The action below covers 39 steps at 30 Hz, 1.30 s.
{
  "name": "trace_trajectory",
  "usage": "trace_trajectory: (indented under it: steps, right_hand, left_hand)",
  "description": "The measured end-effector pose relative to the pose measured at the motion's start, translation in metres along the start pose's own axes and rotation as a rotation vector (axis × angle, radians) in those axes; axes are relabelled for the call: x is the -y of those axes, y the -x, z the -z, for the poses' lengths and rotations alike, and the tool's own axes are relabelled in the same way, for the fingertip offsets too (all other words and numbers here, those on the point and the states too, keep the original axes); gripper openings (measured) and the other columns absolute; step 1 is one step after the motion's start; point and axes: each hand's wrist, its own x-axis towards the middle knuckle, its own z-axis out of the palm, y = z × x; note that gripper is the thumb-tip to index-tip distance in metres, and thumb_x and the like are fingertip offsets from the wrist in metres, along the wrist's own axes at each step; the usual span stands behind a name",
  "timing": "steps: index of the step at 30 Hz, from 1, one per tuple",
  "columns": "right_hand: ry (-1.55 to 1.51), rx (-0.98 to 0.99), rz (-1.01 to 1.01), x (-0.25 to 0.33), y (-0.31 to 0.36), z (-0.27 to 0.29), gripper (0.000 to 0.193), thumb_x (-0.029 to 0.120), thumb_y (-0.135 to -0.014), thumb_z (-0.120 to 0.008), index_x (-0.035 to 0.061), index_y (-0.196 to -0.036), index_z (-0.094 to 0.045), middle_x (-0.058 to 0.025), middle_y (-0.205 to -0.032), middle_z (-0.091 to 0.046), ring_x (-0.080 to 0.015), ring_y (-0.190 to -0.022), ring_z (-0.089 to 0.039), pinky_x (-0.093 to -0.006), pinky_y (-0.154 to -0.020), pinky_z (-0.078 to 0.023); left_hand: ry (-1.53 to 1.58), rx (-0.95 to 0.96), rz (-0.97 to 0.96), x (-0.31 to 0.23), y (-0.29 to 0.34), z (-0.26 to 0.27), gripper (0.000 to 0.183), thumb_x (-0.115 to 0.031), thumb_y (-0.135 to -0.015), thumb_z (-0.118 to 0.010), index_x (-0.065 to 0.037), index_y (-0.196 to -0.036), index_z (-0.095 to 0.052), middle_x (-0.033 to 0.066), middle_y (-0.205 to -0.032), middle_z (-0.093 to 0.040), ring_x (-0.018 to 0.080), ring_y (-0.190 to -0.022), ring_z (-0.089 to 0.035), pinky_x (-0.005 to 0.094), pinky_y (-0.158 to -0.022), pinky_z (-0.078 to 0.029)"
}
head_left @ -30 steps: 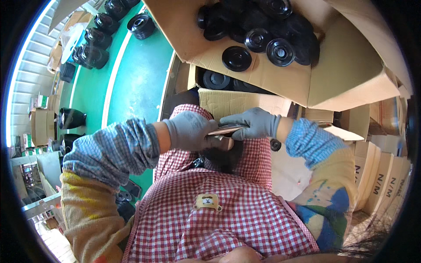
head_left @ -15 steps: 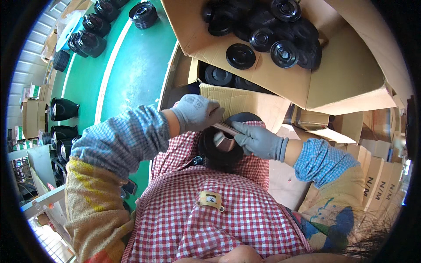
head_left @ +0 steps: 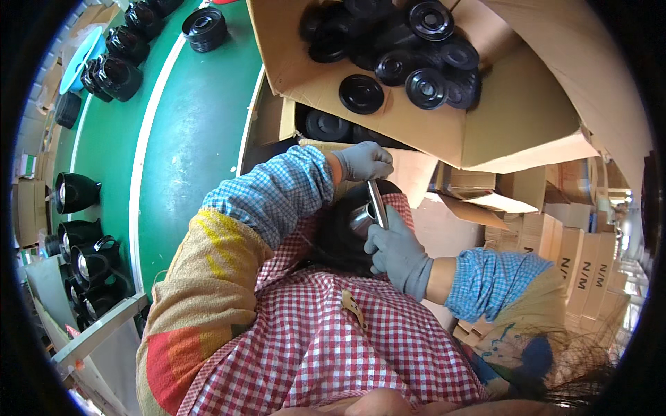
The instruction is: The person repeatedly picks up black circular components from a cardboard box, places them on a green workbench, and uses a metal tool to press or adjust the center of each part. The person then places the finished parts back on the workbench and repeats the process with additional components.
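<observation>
A black jug [head_left: 340,232] with a shiny metal opening lies in my lap against the checked apron. Across that opening runs a slim, shiny metal bar [head_left: 377,202], tilted, its far end by my left hand. My gloved left hand [head_left: 365,161] is closed in a fist at that end, though its fingertips are hidden. Nearer to me, my gloved right hand [head_left: 400,254] wraps round the bar's other end, beside the jug's mouth.
Ahead, an open cardboard box [head_left: 479,139] holds several round black lids [head_left: 427,88]. Another box [head_left: 326,125] with black parts lies below it. On the left stretches a green conveyor belt [head_left: 187,125], with black jugs [head_left: 76,193] along its edge and stacked black discs [head_left: 205,29] on top.
My left hand has moved right and slightly away from me, my right hand a little nearer. The metal bar has swung from nearly crosswise to steeper. My view has shifted slightly.
</observation>
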Motion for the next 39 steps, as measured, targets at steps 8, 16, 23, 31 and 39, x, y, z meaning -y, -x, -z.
trace_trajectory:
  steps: [8, 16, 23, 31, 39]
  right_hand:
    - [0.216, -0.120, 0.661, 0.028, -0.062, 0.106, 0.062, 0.016, -0.099, -0.060, 0.0135, -0.156, -0.037, 0.0006, -0.092, -0.059, -0.0077, -0.065, -0.052, -0.0222, -0.046, -0.042]
    - [0.594, -0.442, 0.704, 0.042, -0.265, 0.186, 0.070, 0.030, -0.091, -0.064, 0.0085, -0.154, -0.041, -0.0133, -0.105, -0.070, -0.0225, -0.092, -0.068, -0.0339, -0.076, -0.053]
    - [0.674, -0.445, 0.795, 0.087, -0.279, 0.167, 0.054, 0.044, -0.092, -0.063, 0.0158, -0.138, -0.054, -0.0224, -0.127, -0.065, -0.0399, -0.119, -0.062, -0.0463, -0.099, -0.048]
    - [0.630, -0.505, 1.190, 0.093, -0.237, 0.158, 0.052, 0.023, -0.099, -0.057, 0.0044, -0.147, -0.048, -0.0194, -0.122, -0.064, -0.0317, -0.107, -0.061, -0.0410, -0.090, -0.049]
    - [0.385, -0.309, 0.810, -0.021, -0.165, 0.111, 0.045, 0.015, -0.101, -0.060, -0.0078, -0.140, -0.054, -0.0093, -0.114, -0.067, -0.0145, -0.098, -0.060, -0.0266, -0.084, -0.050]
  left_hand:
    - [-0.902, -0.878, -0.532, -0.014, 0.155, 0.039, 0.043, -0.012, -0.083, -0.070, -0.001, -0.124, -0.063, 0.0206, -0.128, -0.061, 0.0376, -0.117, -0.059, 0.0482, -0.099, -0.048]
    - [-1.293, -0.048, -0.587, 0.014, 0.230, -0.055, 0.026, -0.023, -0.088, -0.064, -0.028, -0.113, -0.068, 0.0072, -0.156, -0.040, 0.0324, -0.142, -0.040, 0.0494, -0.115, -0.039]
    - [-1.099, -0.204, 0.002, -0.032, 0.246, -0.018, 0.022, -0.019, -0.077, -0.072, -0.016, -0.099, -0.068, 0.0207, -0.155, -0.037, 0.0426, -0.141, -0.041, 0.0488, -0.102, -0.051]
    - [0.152, -1.194, 0.032, 0.002, 0.338, 0.039, 0.021, -0.006, -0.086, -0.078, -0.005, -0.086, -0.057, 0.0125, -0.122, -0.062, 0.0215, -0.093, -0.067, 0.0326, -0.079, -0.058]
    - [0.560, -1.809, -0.344, 0.106, 0.436, 0.208, 0.024, -0.019, -0.094, -0.074, -0.010, -0.111, -0.061, 0.0017, -0.101, -0.064, 0.0158, -0.084, -0.064, 0.0320, -0.077, -0.058]
